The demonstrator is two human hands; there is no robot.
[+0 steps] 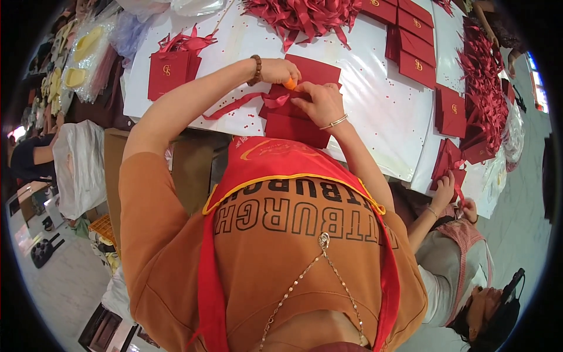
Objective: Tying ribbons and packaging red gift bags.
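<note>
Between my hands lies a flat piece of red paper bag (314, 66), with more flat red paper (293, 130) nearer my body. My left hand (279, 71), wearing a beaded bracelet at the wrist, is closed round a small orange thing (290, 84) whose kind I cannot make out. Its tip rests at the red paper. My right hand (324, 104) is closed with thumb and fingers pinched at the paper's edge, just right of the orange thing. A red ribbon (237, 104) trails to the left from under my hands across the white table.
Red bags with ribbon (170, 70) stand at the left. A ribbon heap (308, 17) lies at the far side, and stacked red bags (416, 50) farther right. Small red dots are scattered over the white table (375, 126). At the right a co-worker's hands (446, 190) handle another ribboned bag.
</note>
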